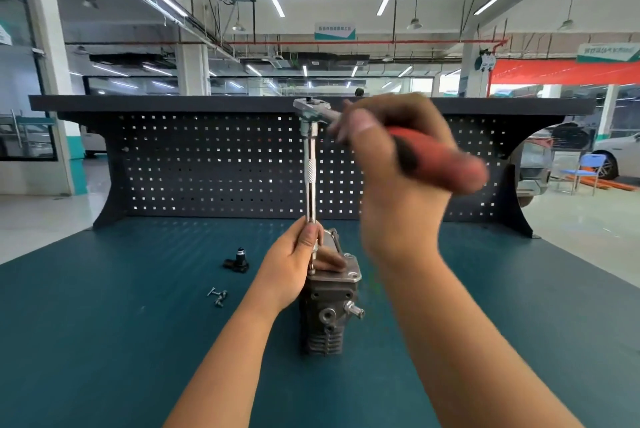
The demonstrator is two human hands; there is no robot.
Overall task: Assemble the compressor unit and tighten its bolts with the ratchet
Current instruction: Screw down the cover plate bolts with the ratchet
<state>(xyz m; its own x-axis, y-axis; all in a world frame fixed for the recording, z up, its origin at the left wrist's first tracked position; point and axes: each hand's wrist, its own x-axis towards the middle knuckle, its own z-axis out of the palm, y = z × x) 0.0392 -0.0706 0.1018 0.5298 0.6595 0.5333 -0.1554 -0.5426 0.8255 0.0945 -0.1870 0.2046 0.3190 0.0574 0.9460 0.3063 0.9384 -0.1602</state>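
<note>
Head view: the compressor unit [329, 309] stands upright on the teal bench [104, 323]. It is a finned metal casting, probably heavy and rigid, and best steadied at its top plate. The left hand [298, 268] pinches the foot of the extension bar [310, 171] there, while the raised right hand [391, 143], blurred and well apart from the left, wraps the red handle of the ratchet [313, 108].

Compressor unit [329, 309]: dark grey metal, finned lower body, flat top plate with corner holes; stands upright on the teal worktop [104, 323].
Ratchet [436, 159]: chrome head uppermost, red-and-black handle angled down to the right, motion-blurred; handle gripped by the right hand [391, 157].
Extension bar [310, 171]: chrome, knurled band mid-length, vertical; runs from the ratchet head down to the top plate; lower end pinched by the left hand [298, 264].
Loose bolts [218, 296]: small cluster lying on the worktop, left of the unit, apart from it.
</note>
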